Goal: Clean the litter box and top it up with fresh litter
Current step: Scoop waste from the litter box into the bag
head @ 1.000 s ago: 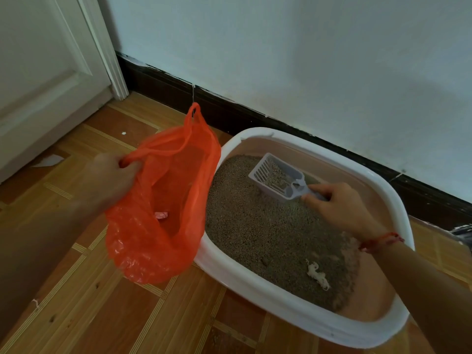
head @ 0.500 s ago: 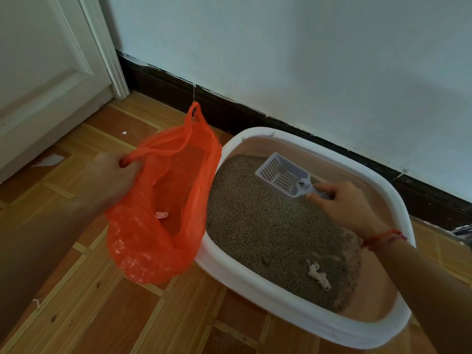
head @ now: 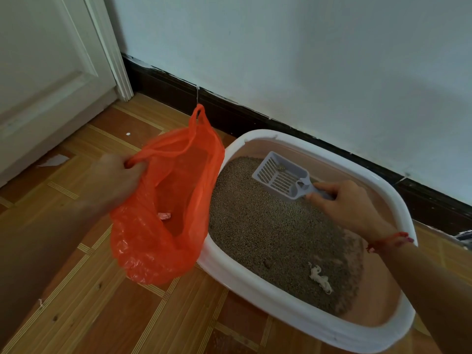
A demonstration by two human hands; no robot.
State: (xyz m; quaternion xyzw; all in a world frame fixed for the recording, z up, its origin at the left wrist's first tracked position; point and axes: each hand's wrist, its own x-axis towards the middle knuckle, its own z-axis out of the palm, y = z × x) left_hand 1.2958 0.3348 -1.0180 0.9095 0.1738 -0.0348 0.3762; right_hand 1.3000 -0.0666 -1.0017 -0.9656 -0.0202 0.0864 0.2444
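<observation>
On the head camera, my right hand (head: 350,205) has its fingers curled round the handle of the grey scoop (head: 281,178). The scoop's slotted bowl is over the litter (head: 268,233) at the far end of the litter box (head: 255,282). A whitish clump (head: 320,277) lies on the litter at the near end. My left hand (head: 115,177) grips the rim of the orange bag (head: 178,200), which hangs open beside the box with a pink scrap (head: 164,215) inside.

Floor (head: 76,315): wood-pattern planks, orange-brown with pale striped bands.
Wall (head: 306,60): pale, plain, along the far side.
Baseboard (head: 163,85): dark, top edge chipped white, between wall and floor.
Door (head: 38,72): white, panelled, at left. Its white door frame (head: 109,47) meets the baseboard.
Paper scrap (head: 55,160): white, flat on the floor near the door.
White speck (head: 128,134): on the floor, nearer the wall.
</observation>
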